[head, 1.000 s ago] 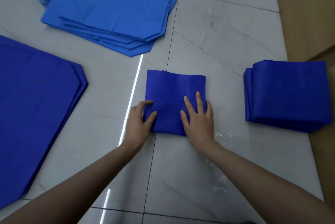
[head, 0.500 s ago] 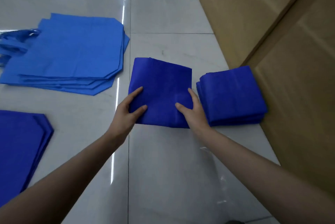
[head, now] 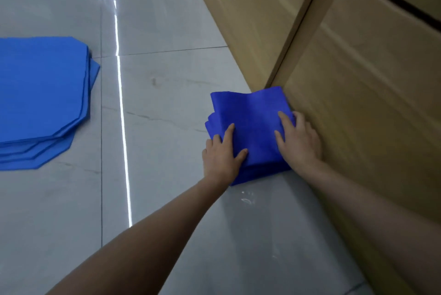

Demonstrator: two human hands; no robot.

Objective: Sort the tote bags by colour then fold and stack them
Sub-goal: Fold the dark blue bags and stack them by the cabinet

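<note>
So, light-blue pile (head: pixel 40 101): unfolded totes, flat on floor (head: pixel 167 103), far left, well apart, no obstacle.
Left hand (head: pixel 222 154): fingers + thumb straight, pressing top bag's left edge.
Folded bag (head: pixel 253 122): dark blue, atop folded stack (head: pixel 257 173) by cabinet; prob. light, soft, limp; far edge rumpled; best taken by both side edges.
Right hand (head: pixel 299 142): fingers spread flat on right edge.
Cabinet (head: pixel 358 79): just beside stack's right side; little rm for knuckles.
</note>
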